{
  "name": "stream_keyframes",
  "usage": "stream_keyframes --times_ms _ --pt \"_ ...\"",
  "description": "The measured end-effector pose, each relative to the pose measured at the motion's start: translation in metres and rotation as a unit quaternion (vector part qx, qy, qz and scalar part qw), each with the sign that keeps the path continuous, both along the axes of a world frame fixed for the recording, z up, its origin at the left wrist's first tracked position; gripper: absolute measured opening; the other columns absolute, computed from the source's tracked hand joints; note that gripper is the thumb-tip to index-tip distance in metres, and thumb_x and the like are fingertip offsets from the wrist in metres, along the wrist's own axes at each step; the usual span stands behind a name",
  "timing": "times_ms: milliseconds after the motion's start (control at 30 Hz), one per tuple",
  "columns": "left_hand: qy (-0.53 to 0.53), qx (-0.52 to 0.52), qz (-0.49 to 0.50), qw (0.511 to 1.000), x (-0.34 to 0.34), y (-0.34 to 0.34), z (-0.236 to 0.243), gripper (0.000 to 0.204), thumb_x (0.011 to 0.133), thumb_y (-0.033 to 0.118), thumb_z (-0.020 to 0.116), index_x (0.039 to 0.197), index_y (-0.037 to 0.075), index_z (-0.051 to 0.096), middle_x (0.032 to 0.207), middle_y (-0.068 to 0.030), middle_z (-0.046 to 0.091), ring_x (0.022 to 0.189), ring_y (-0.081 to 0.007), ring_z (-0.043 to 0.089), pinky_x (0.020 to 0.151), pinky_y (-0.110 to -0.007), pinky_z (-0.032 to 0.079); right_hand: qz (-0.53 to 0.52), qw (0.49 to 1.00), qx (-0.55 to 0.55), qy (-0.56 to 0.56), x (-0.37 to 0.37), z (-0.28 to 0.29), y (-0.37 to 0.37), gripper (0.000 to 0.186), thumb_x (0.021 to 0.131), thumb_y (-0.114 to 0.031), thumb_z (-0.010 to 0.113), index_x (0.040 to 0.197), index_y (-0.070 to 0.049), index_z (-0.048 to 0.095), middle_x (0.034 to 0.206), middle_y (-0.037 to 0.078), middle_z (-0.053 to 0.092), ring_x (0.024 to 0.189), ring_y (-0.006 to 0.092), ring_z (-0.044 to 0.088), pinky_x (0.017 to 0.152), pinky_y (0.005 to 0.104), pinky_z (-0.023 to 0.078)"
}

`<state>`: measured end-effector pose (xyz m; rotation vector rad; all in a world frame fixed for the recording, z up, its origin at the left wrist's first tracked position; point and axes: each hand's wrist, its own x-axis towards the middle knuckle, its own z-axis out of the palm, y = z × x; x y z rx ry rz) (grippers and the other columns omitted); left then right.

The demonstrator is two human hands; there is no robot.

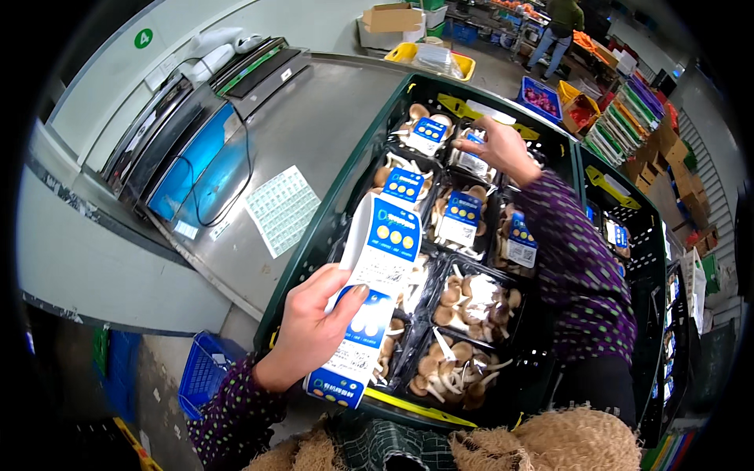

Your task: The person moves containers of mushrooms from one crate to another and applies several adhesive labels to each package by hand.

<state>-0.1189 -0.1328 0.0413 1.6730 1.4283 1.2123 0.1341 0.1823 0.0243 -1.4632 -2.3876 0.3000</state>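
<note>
My left hand (pixel 314 318) grips a long strip of blue-and-white printed labels (pixel 391 235), draped over the packs at the crate's near left. My right hand (pixel 503 149) reaches to a label (pixel 473 163) on a mushroom pack in the back middle, thumb and index apart, fingertips touching it. The dark green crate (pixel 357 135) holds several film-wrapped black trays of brown mushrooms. The back and middle packs (pixel 457 220) bear blue-and-white labels; two front packs (pixel 471 306) show none on top.
A steel table (pixel 314 102) at left carries a black machine (pixel 181 157) with cable and a label sheet (pixel 283 210). A second crate (pixel 644 220) adjoins at right. A blue basket (pixel 200 377) sits low left. Stacked colored crates (pixel 616 125) and another person (pixel 554 31) are behind.
</note>
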Motion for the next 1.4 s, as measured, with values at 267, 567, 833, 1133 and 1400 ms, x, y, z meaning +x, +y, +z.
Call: stream_keyframes --times_ms 267,567,833,1133,1400 --pt "0.161 0.136 0.012 0.977 0.003 0.0 0.008 0.017 0.077 0.0 0.072 0.094 -0.002 0.069 0.133 -0.0189 0.051 0.103 -0.0252 0.061 0.087 -0.033 0.049 0.311 0.855 -0.256 0.327 -0.049 0.032 -0.195 0.03 0.084 -0.015 0.075 0.107 0.001 0.067 0.088 0.012 0.071 0.081 0.0184 0.068 0.074 0.031 0.054" --pt "-0.087 -0.137 -0.039 0.986 0.004 -0.015 0.001 0.012 0.086 0.004 0.071 0.092 -0.007 0.069 0.082 -0.0052 0.072 0.069 -0.0047 0.064 0.059 -0.021 0.052 0.161 0.944 -0.135 0.254 -0.006 0.099 -0.131 0.012 0.088 -0.014 0.071 0.096 -0.006 0.071 0.084 0.006 0.07 0.076 0.0135 0.068 0.069 0.025 0.056" --pt "-0.095 -0.108 -0.023 0.989 0.003 -0.01 0.0 0.013 0.091 0.002 0.063 0.101 -0.006 0.065 0.087 -0.0064 0.068 0.073 -0.0073 0.062 0.063 -0.022 0.05 -0.057 0.989 -0.085 -0.107 0.113 0.018 0.046 0.061 0.065 -0.033 0.088 0.111 -0.002 0.063 0.107 0.017 0.066 0.101 0.0311 0.063 0.085 0.0372 0.05" --pt "-0.014 0.003 -0.066 0.998 0.004 -0.003 0.005 0.017 0.089 0.003 0.065 0.104 -0.004 0.064 0.086 -0.0101 0.06 0.072 -0.0157 0.06 0.065 -0.027 0.047 0.012 0.991 -0.034 -0.126 0.056 0.033 -0.036 0.076 0.071 -0.056 0.08 0.122 -0.003 0.063 0.107 0.017 0.068 0.097 0.0273 0.067 0.083 0.0366 0.053" --pt "0.096 0.136 -0.099 0.981 0.0 -0.011 0.008 0.027 0.075 0.002 0.073 0.102 -0.002 0.07 0.141 -0.0172 0.044 0.117 -0.0301 0.053 0.099 -0.038 0.043 0.232 0.936 -0.197 0.175 -0.039 0.091 -0.24 0.032 0.079 -0.009 0.079 0.103 0.002 0.062 0.089 0.005 0.068 0.083 0.0114 0.063 0.077 0.0289 0.053"
